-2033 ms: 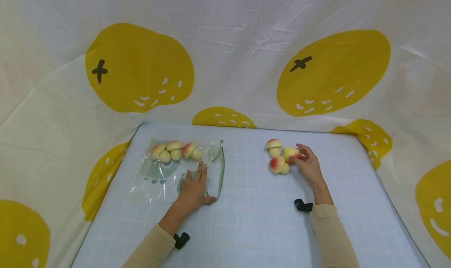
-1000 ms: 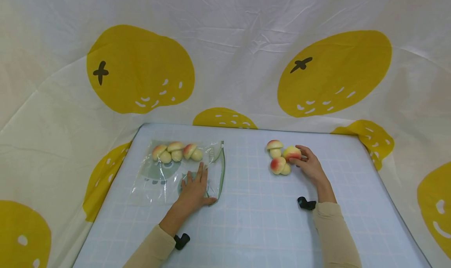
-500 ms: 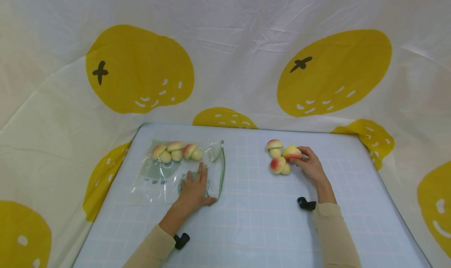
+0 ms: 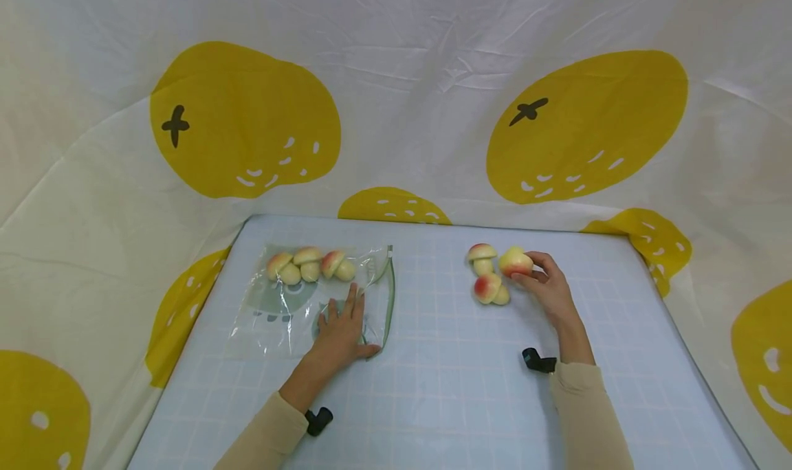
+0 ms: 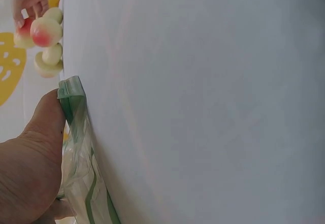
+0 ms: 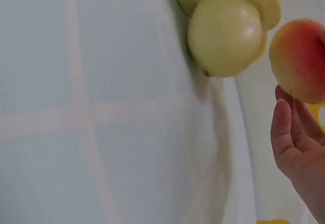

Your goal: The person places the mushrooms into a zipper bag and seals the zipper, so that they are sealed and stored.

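My left hand (image 4: 340, 332) lies spread on a clear zip bag (image 4: 260, 332) with a green zip edge, its thumb by that edge. Inside the bag, toward the back, sit three toy mushrooms (image 4: 309, 265) with cream stems and reddish caps. My right hand (image 4: 553, 293) pinches a yellow and red toy mushroom (image 4: 513, 261) between thumb and fingers. In the right wrist view this mushroom (image 6: 299, 61) is raised above the table. Beside it on the table lie two more, one mushroom (image 4: 482, 258) farther back and another mushroom (image 4: 491, 289) nearer.
A pale blue checked cloth (image 4: 445, 387) covers the table. Behind and around it hangs a white curtain (image 4: 408, 113) with large yellow fruit prints. Black wrist cameras sit at the left wrist (image 4: 319, 422) and right wrist (image 4: 538, 361).
The right hand has taken hold of the mushroom and lifted it slightly, up and right, away from the other two. The left hand and the bag have stayed put.
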### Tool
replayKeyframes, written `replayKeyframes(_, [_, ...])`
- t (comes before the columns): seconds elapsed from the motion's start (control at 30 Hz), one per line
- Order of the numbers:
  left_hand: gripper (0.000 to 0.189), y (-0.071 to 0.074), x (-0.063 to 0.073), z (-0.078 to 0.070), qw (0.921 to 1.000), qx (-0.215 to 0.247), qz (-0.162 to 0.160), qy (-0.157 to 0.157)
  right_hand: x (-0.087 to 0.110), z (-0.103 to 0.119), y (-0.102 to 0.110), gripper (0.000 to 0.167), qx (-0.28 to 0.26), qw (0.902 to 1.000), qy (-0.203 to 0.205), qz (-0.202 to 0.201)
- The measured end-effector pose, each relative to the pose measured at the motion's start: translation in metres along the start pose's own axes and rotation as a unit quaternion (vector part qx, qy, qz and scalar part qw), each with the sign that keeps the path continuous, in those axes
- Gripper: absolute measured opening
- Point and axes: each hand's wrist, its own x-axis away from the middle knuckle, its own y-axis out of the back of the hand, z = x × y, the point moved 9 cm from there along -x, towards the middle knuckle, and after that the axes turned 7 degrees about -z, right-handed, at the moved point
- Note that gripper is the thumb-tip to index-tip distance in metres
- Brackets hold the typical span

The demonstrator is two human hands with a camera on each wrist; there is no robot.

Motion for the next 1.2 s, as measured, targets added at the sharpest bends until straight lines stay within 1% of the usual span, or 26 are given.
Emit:
replayKeyframes(0.17, [0.116, 0.001, 0.000, -0.001, 1.0000, -0.003, -0.003, -0.002, 0.004, 0.010, -0.009, 0.052, 0.005, 0.9999, 0.014, 0.006])
replayKeyframes(0.27, [0.116, 0.001, 0.000, -0.001, 1.0000, -0.004, -0.004, -0.001, 0.005, 0.015, -0.015, 0.052, 0.015, 0.9997, 0.018, 0.009])
replayKeyframes(0.47, [0.117, 0.001, 0.000, -0.001, 1.0000, -0.007, -0.006, 0.000, 0.011, 0.025, -0.032, 0.050, 0.020, 0.9995, 0.021, 0.014])
replayKeyframes(0.7, [0.117, 0.000, 0.001, -0.001, 0.9999, -0.012, -0.002, 0.004, 0.023, 0.040, -0.059, 0.049, 0.029, 0.9979, 0.038, 0.045])
replayKeyframes(0.93, [0.117, 0.001, 0.001, -0.002, 0.9999, -0.014, -0.002, 0.005, 0.029, 0.045, -0.081, 0.051, 0.031, 0.9963, 0.036, 0.072])
replayKeyframes(1.13, [0.117, 0.001, 0.001, -0.002, 0.9998, -0.018, -0.005, 0.003, 0.034, 0.050, -0.102, 0.051, 0.014, 0.9926, 0.068, 0.100])
replayKeyframes(1.2, [0.117, 0.000, 0.001, -0.002, 0.9998, -0.022, -0.004, 0.003, 0.040, 0.056, -0.111, 0.051, 0.017, 0.9910, 0.077, 0.109])
